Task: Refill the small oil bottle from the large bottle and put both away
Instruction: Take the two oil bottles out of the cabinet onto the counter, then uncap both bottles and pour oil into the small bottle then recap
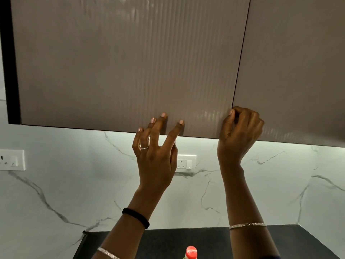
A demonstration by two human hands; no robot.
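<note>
Both my hands are raised to a taupe ribbed wall cabinet door (pixel 121 68). My right hand (pixel 239 133) curls its fingers around the door's lower right corner, at the gap beside the neighbouring door (pixel 298 71). My left hand (pixel 156 152) is spread, fingertips resting on the door's bottom edge. Only a red bottle cap (pixel 191 252), with a sliver of the bottle under it, shows at the bottom of the view on the dark counter (pixel 186 240). Which of the two oil bottles this is I cannot say; no other bottle shows.
A white marble backsplash (pixel 74 184) runs behind, lit from under the cabinets. One wall socket (pixel 185 163) sits between my hands and another socket (pixel 11 159) at the far left. A dark cabinet side panel (pixel 9 62) borders the left.
</note>
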